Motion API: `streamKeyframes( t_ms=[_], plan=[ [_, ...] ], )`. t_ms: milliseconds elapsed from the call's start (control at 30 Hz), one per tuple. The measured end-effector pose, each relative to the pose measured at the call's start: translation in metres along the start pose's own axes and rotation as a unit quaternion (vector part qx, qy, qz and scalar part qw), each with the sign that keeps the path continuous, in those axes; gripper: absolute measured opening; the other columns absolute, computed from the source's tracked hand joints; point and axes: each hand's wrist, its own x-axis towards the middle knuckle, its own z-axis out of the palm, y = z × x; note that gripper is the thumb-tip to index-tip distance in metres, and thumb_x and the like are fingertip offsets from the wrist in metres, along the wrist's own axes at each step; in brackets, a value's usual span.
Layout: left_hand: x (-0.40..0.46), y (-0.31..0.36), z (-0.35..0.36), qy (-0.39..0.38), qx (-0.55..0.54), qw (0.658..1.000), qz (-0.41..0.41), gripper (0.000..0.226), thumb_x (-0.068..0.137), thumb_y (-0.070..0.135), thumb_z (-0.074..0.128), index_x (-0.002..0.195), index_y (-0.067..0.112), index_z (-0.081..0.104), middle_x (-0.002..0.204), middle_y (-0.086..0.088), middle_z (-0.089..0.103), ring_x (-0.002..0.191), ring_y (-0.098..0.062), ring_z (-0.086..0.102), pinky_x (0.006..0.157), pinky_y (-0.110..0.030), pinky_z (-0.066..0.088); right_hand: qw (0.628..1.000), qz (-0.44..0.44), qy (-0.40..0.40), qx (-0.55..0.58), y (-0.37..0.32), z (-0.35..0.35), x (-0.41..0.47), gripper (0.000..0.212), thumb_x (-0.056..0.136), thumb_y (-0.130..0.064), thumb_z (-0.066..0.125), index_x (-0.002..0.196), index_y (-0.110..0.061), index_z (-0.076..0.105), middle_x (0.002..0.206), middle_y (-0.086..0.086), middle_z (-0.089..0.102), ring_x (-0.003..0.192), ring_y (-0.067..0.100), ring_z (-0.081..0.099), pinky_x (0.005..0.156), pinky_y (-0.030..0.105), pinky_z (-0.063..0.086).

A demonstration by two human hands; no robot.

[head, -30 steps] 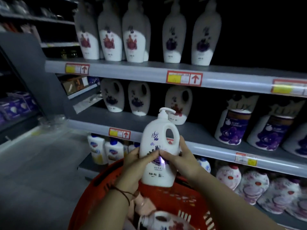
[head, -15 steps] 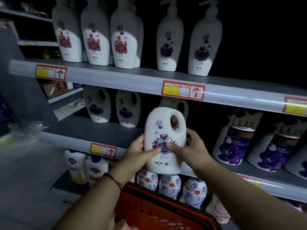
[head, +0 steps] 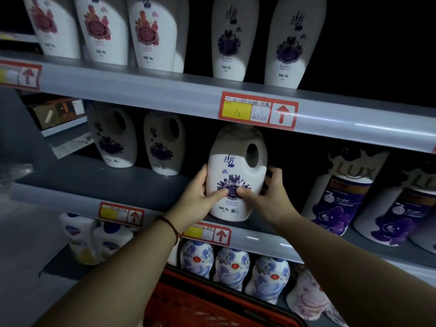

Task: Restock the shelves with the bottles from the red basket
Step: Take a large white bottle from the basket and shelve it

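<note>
A white pump bottle (head: 236, 175) with a purple flower label and a handle hole stands upright at the front of the middle shelf (head: 132, 185). My left hand (head: 200, 197) grips its left side and my right hand (head: 269, 194) grips its right side, both thumbs on the label. Its pump top is hidden under the upper shelf's edge. The red basket (head: 212, 303) shows only its rim and wall at the bottom, below my forearms.
Two matching purple-label bottles (head: 162, 147) stand to the left on the same shelf, LUX bottles (head: 339, 197) to the right. The upper shelf (head: 165, 90) holds tall white bottles. Blue-patterned bottles (head: 233, 267) fill the lower shelf.
Both hands have carried the bottle up from over the basket and forward onto the middle shelf. The view has closed in on the shelves.
</note>
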Motion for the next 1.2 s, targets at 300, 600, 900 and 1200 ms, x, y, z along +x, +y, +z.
streamKeyframes(
  t_ms=[300, 600, 900, 1200],
  plan=[
    [0.009, -0.018, -0.010, -0.008, 0.071, 0.997, -0.042, 0.058, 0.082, 0.010, 0.069, 0.128, 0.031, 0.040, 0.123, 0.013, 0.059, 0.103, 0.011, 0.060, 0.083, -0.011, 0.051, 0.992, 0.051, -0.008, -0.116, 0.018, 0.002, 0.001, 0.074, 0.064, -0.026, 0.087, 0.124, -0.019, 0.043, 0.115, -0.003, 0.064, 0.102, 0.009, 0.062, 0.089, 0.033, 0.054],
    [0.000, 0.009, -0.011, -0.004, 0.309, 0.948, -0.072, 0.065, 0.079, 0.032, 0.073, 0.133, 0.014, 0.042, 0.136, -0.003, 0.054, 0.125, -0.020, 0.051, 0.104, -0.036, 0.044, 0.966, 0.119, 0.005, -0.228, 0.008, 0.011, -0.010, 0.071, 0.070, -0.029, 0.084, 0.124, -0.009, 0.041, 0.124, 0.009, 0.061, 0.112, 0.026, 0.059, 0.094, 0.036, 0.049],
    [-0.167, 0.010, -0.045, -0.017, 0.663, 0.749, 0.010, 0.034, 0.080, 0.044, 0.058, 0.104, 0.020, 0.062, 0.106, -0.003, 0.063, 0.104, -0.028, 0.059, 0.081, -0.035, 0.048, 0.830, -0.097, -0.122, -0.536, 0.006, 0.040, -0.136, 0.046, 0.083, -0.016, 0.060, 0.125, 0.000, 0.049, 0.126, 0.023, 0.046, 0.115, 0.040, 0.042, 0.096, 0.043, 0.034],
    [-0.290, -0.071, -0.081, -0.233, 0.614, 0.679, -0.328, 0.042, 0.096, 0.038, 0.044, 0.123, 0.011, 0.058, 0.125, -0.016, 0.062, 0.114, -0.029, 0.058, 0.094, -0.034, 0.044, 0.642, 0.001, -0.446, -0.623, 0.088, 0.111, -0.222, 0.051, 0.088, -0.030, 0.058, 0.133, -0.011, 0.044, 0.140, 0.013, 0.047, 0.126, 0.034, 0.047, 0.097, 0.044, 0.048]
  ],
)
